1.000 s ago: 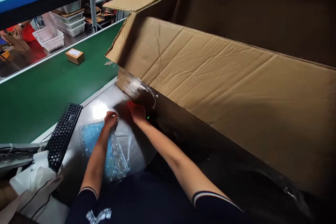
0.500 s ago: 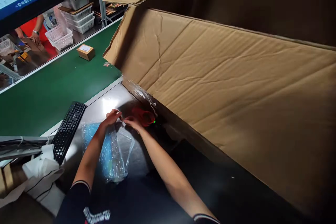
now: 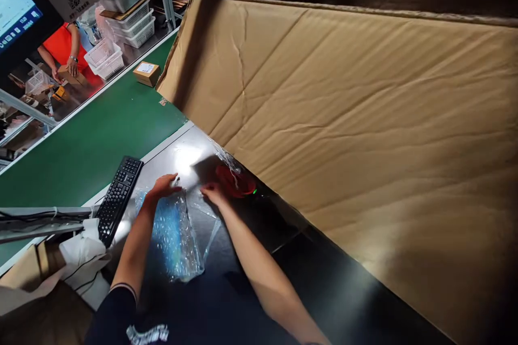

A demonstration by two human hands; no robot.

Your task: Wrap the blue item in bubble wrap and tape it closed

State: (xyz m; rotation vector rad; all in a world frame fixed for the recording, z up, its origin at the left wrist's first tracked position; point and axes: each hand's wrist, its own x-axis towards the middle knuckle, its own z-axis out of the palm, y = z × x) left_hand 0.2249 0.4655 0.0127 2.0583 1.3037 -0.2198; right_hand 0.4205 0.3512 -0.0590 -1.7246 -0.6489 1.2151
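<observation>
A clear plastic bag (image 3: 172, 240) with something blue inside lies on the metal table in front of me. My left hand (image 3: 164, 186) is at the bag's far edge, its thumb and fingers apart. Across from it, my right hand (image 3: 213, 193) has its fingers pinched together at the loose clear flap on the bag's right side. Behind the right hand sits a red device (image 3: 236, 180) with a small green light, partly covered by the large cardboard box.
A huge cardboard box (image 3: 324, 102) fills the right side. On the left are a black keyboard (image 3: 120, 197), a monitor (image 3: 18, 8) and a green conveyor belt (image 3: 101, 140) carrying a small carton (image 3: 146, 74). Beyond, a person in red handles cardboard near stacked white baskets (image 3: 140, 32).
My hands have come apart: the left shifted left and its fingers spread, the right moved slightly right. The view has tilted and shifted a little.
</observation>
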